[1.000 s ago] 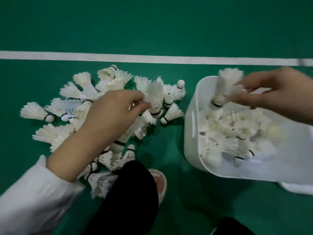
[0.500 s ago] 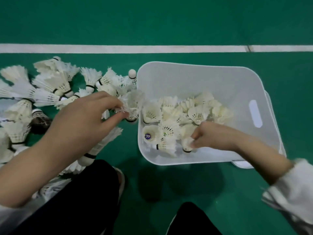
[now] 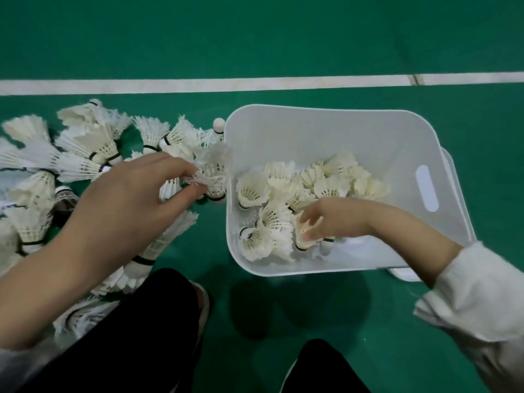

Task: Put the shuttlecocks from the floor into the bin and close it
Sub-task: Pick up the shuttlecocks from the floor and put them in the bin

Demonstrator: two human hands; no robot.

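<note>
Pinching feathers of one shuttlecock (image 3: 213, 177) with left hand (image 3: 133, 202), just outside left rim of white bin (image 3: 312, 131). Gripping second shuttlecock (image 3: 301, 243) in curled right hand (image 3: 336, 219), inside bin among others collected. Heap of loose shuttlecocks (image 3: 85, 148) on green floor (image 3: 255, 38), left of bin.

The bin (image 3: 312, 131) is smooth, matt white plastic, the shuttlecocks (image 3: 93, 143) have frayed white feather skirts with black-banded bases, the floor (image 3: 255, 38) is a matt green surface with a white line (image 3: 226, 85), and the sleeve (image 3: 482, 302) is soft cloth.
</note>
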